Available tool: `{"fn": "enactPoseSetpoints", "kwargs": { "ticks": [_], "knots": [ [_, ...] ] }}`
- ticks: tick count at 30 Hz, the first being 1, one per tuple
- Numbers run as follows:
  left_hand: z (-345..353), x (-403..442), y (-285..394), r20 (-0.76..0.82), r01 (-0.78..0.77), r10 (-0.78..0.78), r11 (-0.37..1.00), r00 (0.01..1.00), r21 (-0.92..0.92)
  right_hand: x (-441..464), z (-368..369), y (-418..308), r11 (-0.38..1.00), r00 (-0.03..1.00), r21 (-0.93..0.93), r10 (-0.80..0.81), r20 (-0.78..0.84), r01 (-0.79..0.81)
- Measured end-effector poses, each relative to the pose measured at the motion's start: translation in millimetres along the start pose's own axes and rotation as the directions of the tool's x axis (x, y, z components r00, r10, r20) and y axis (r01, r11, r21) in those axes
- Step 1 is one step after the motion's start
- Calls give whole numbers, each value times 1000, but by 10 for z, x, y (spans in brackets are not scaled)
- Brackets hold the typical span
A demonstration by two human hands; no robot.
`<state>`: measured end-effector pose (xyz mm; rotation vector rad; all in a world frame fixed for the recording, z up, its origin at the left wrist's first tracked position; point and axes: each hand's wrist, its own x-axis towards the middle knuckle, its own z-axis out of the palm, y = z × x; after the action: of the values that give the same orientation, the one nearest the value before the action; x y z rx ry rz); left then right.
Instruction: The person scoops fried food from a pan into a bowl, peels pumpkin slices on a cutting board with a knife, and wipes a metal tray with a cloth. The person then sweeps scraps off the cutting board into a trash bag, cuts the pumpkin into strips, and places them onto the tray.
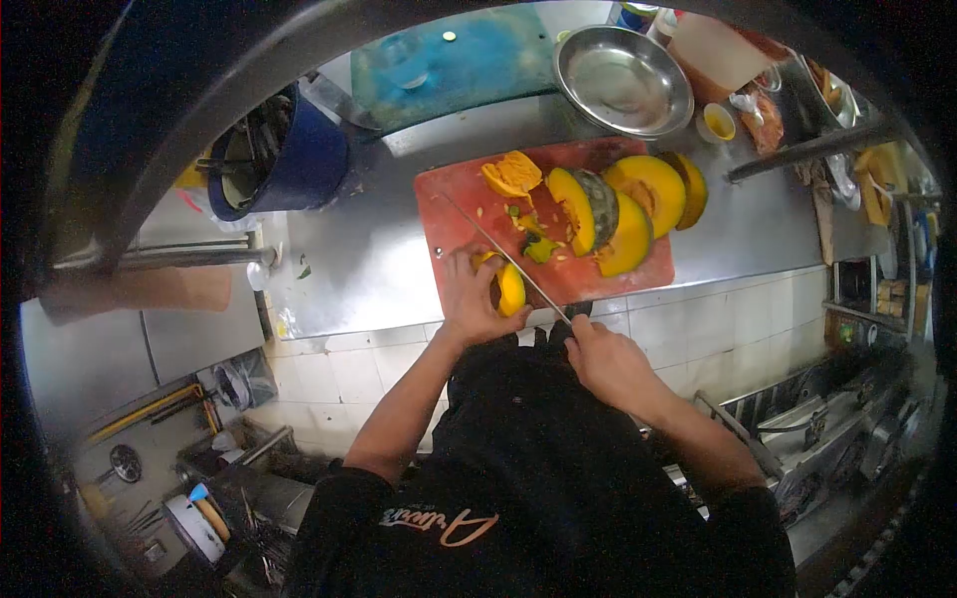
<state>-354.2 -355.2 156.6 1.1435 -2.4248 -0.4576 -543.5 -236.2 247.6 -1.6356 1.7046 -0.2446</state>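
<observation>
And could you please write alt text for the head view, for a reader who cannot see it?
A person's left hand holds a pumpkin piece while the right hand grips a long knife close beside it. Larger pumpkin chunks lie on the red cutting board, with a metal pan beyond.
</observation>
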Motion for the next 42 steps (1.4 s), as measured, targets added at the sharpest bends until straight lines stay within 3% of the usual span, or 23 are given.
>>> {"fn": "enactPoseSetpoints", "kwargs": {
  "ticks": [5,8,15,17,20,26,35,42],
  "knots": [
    [-11,-4,3,51,37,-37,999,998,-1,56,37,20,999,1000,-34,22,19,-21],
    [11,-8,-9,28,31,-29,998,999,-50,183,134,110,994,991,36,101,89,-104],
    [-14,-20,2,102,130,-117,983,988,-128,373,363,510,988,1000,154,13,5,-13],
    [-29,-6,9,80,82,-74,991,994,-104,396,366,588,987,992,124,-88,-87,98],
    [-63,20,44,95,43,-38,997,995,-57,330,241,565,992,997,122,19,-80,-9],
    [-16,38,-9,102,-20,31,994,994,-105,175,109,475,990,989,62,-118,-88,124],
    [96,15,-82,56,-59,62,997,997,-38,176,57,368,1000,998,22,-9,61,8],
    [88,0,-116,79,-37,44,995,996,-93,436,256,356,999,1000,51,-20,20,19]
  ]
}}
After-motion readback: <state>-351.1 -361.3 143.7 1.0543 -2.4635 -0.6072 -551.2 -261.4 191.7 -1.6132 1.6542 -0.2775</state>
